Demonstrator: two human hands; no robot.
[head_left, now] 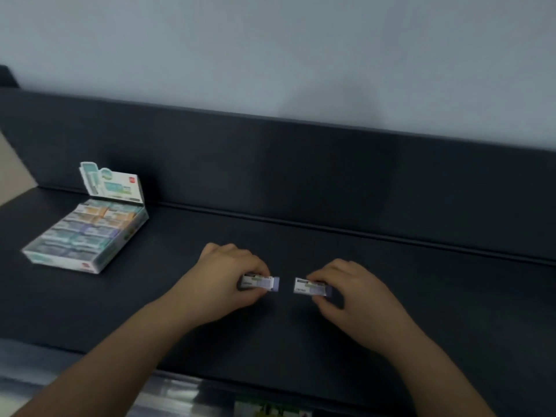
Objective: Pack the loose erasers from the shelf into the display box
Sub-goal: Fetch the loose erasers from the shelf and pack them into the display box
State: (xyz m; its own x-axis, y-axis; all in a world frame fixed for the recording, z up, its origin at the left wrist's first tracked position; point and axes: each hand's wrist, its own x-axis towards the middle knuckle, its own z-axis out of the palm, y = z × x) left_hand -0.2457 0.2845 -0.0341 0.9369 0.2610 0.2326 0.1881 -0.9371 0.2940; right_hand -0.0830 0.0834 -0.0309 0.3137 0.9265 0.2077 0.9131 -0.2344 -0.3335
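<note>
Two loose erasers noted, both in paper sleeves with a purple end exposed. The left eraser (pixel 264 282) and the right eraser (pixel 307 288) sit end to end with a short gap between them, about midway along the shelf (pixel 421 266) and midway between its front edge and its upright back panel (pixel 270 164).

Each is pinched across its long sides, thumb on the near side and fingers on the far side. The left hand (pixel 228 275) holds the left eraser and the right hand (pixel 352 291) holds the right one. Whether either eraser is clear of the shelf cannot be told.

Handling judgement: light, firm small blocks, not fragile. The paper sleeve may slide on the rubber, so a grip across the sleeved middle looks soundest.

One display box (pixel 87 233) stands near the left end of the shelf, its printed header card raised at the back, well apart from both hands. It appears nearly full of sleeved erasers in rows (the view is too blurred to count them, or to find a free slot).

Count: two loose erasers, one box, two hands.
</note>
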